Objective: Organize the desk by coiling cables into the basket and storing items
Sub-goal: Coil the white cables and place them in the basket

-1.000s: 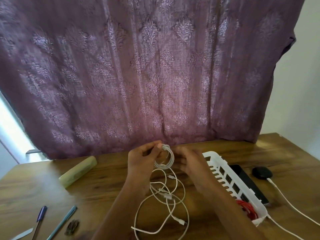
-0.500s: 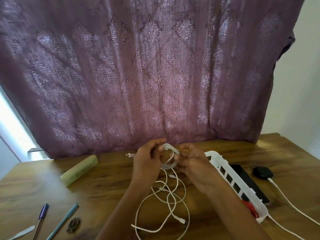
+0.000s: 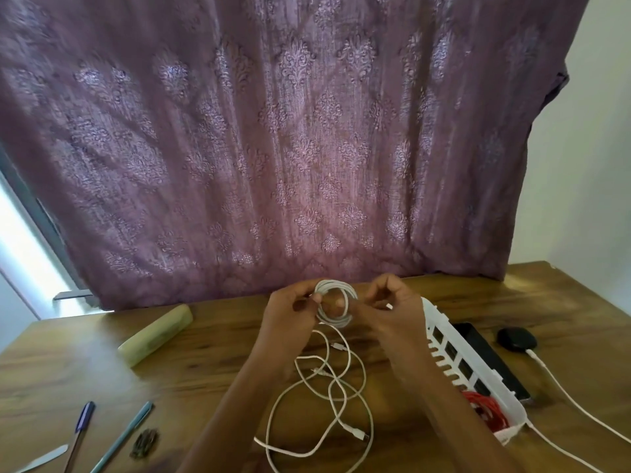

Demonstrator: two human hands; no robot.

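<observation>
Above the middle of the wooden desk, my left hand pinches the left side of a small coil of white cable. My right hand has its fingers curled at the coil's right side and holds a strand of the same cable. The cable's loose length hangs from the coil and lies in tangled loops on the desk below my hands. A white slotted basket lies to the right, with a coiled red cable at its near end.
A pale green cylindrical case lies at the left. Two pens, a flat white tool and a small dark clip sit near the front left. A black phone, a black puck and its white lead lie right of the basket.
The coil has turned to face the camera and grown slightly. Both hands have shifted a little to the right, and the loose loops on the desk have shrunk.
</observation>
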